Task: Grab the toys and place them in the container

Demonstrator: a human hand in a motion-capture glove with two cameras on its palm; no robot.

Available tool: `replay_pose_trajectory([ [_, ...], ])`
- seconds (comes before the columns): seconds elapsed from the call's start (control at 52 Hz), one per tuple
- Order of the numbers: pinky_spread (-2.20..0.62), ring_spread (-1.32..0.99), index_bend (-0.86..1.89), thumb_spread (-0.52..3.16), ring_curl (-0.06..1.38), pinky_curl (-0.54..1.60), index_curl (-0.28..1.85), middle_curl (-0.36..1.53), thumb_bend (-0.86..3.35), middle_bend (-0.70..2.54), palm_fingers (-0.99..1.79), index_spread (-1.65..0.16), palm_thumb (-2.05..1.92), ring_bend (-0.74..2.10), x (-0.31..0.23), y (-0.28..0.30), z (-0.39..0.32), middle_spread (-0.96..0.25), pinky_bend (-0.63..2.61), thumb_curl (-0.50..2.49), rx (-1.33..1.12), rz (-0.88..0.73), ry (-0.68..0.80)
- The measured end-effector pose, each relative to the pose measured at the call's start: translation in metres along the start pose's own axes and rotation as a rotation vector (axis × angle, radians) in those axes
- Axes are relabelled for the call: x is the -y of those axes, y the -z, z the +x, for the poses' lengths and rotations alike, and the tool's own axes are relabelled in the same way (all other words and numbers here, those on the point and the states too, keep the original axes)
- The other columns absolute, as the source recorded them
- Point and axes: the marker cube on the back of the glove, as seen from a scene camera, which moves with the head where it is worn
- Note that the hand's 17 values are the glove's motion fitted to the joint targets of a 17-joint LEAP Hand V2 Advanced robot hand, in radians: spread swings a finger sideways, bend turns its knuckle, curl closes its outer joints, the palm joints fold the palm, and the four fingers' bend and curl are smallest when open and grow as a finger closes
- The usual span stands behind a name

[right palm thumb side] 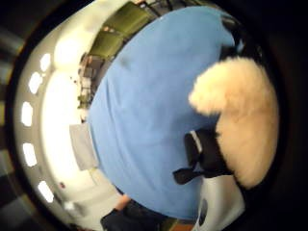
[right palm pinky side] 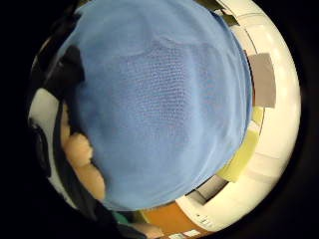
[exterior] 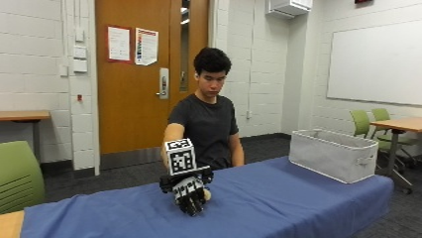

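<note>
Room: white block walls, an orange wooden door (exterior: 141, 74) behind the seated person, and a whiteboard (exterior: 376, 62) on the side wall.
Toy: a cream-coloured fluffy plush toy (right palm thumb side: 243, 122) sits against the gloved palm; in the thumb side palm view it bulges over the blue cloth, and in the little finger side palm view only a small rounded part of it (right palm pinky side: 82, 159) shows at the hand's edge. In the outside view just a pale sliver of it peeks out beside the glove, low over the bench.
Grip: the black-gloved right hand (exterior: 189, 191) points fingers-down at the bench, fingers curled about the plush toy, so it is grasping the toy.
Bench: a long bench covered with a blue cloth (exterior: 277, 198); the cloth fills most of both palm views, close under the palm.
Container: a light grey fabric bin (exterior: 333, 153) with an open top stands on the bench's far end, well apart from the hand.
Surroundings: green chairs (exterior: 16, 176) stand off one end of the bench, and others by a wooden table near the whiteboard.
</note>
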Motion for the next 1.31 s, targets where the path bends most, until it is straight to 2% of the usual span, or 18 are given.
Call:
replay_pose_trajectory([
  [0.038,-0.19,-0.22,0.75,1.19,0.29,0.33,0.38,0.22,0.16,0.11,0.31,-0.32,0.37,0.29,-0.003,0.0,-0.001,-0.09,0.93,0.31,0.002,0.009,0.004],
  [0.058,-0.21,-0.26,0.8,1.21,0.31,0.32,0.39,0.23,0.19,0.16,0.49,-0.32,0.42,0.37,-0.005,0.0,-0.001,-0.13,0.9,0.32,-0.002,0.019,0.007],
  [0.115,-0.25,-0.34,0.79,1.22,0.32,0.3,0.41,0.24,0.22,0.22,0.65,-0.31,0.5,0.49,-0.008,0.001,-0.003,-0.18,0.83,0.35,-0.024,0.081,0.017],
  [0.173,-0.29,-0.4,0.79,1.22,0.36,0.31,0.44,0.24,0.24,0.17,0.7,-0.31,0.55,0.61,-0.009,0.004,-0.004,-0.22,0.84,0.38,-0.041,0.133,0.027],
  [0.25,-0.34,-0.45,0.74,1.16,0.41,0.33,0.46,0.21,0.24,0.11,0.81,-0.3,0.6,0.78,-0.011,0.009,-0.006,-0.25,0.92,0.43,-0.038,0.108,0.021],
  [0.269,-0.35,-0.46,0.68,1.13,0.4,0.31,0.45,0.3,0.24,0.39,0.96,-0.3,0.61,0.75,-0.011,0.01,-0.006,-0.28,0.85,0.44,-0.034,0.096,0.022],
  [0.385,-0.42,-0.45,0.53,1.0,0.46,0.3,0.45,0.4,0.24,0.68,1.22,-0.31,0.66,0.92,-0.014,0.006,-0.006,-0.33,0.74,0.52,-0.02,0.023,0.048],
  [0.5,-0.45,-0.43,0.48,0.9,0.51,0.33,0.47,0.48,0.23,0.84,1.28,-0.29,0.64,1.04,-0.015,0.008,-0.014,-0.34,0.76,0.58,-0.078,-0.064,0.06],
  [0.539,-0.46,-0.42,0.53,0.87,0.51,0.33,0.49,0.49,0.23,0.87,1.31,-0.28,0.64,1.03,-0.016,0.01,-0.019,-0.33,0.76,0.61,-0.094,-0.078,0.062],
  [0.731,-0.47,-0.4,0.64,0.73,0.53,0.37,0.55,0.54,0.23,0.94,1.27,-0.23,0.61,1.07,-0.03,0.057,-0.072,-0.31,0.79,0.7,-0.075,-0.068,0.142],
  [0.866,-0.48,-0.39,0.67,0.66,0.53,0.38,0.59,0.56,0.24,0.97,1.24,-0.22,0.59,1.1,-0.046,0.116,-0.141,-0.29,0.81,0.77,-0.043,0.009,0.197],
  [0.981,-0.47,-0.39,0.68,0.61,0.53,0.39,0.61,0.57,0.24,0.98,1.23,-0.21,0.57,1.11,-0.061,0.175,-0.227,-0.29,0.83,0.82,-0.023,0.131,0.295],
  [1.097,-0.48,-0.39,0.69,0.57,0.52,0.4,0.63,0.58,0.25,0.99,1.22,-0.21,0.55,1.12,-0.064,0.217,-0.305,-0.28,0.83,0.88,-0.046,0.24,0.449],
  [1.309,-0.47,-0.38,0.68,0.51,0.52,0.41,0.66,0.59,0.27,0.99,1.21,-0.21,0.52,1.14,-0.14,0.261,-0.518,-0.28,0.84,0.97,-0.024,0.329,0.81],
])
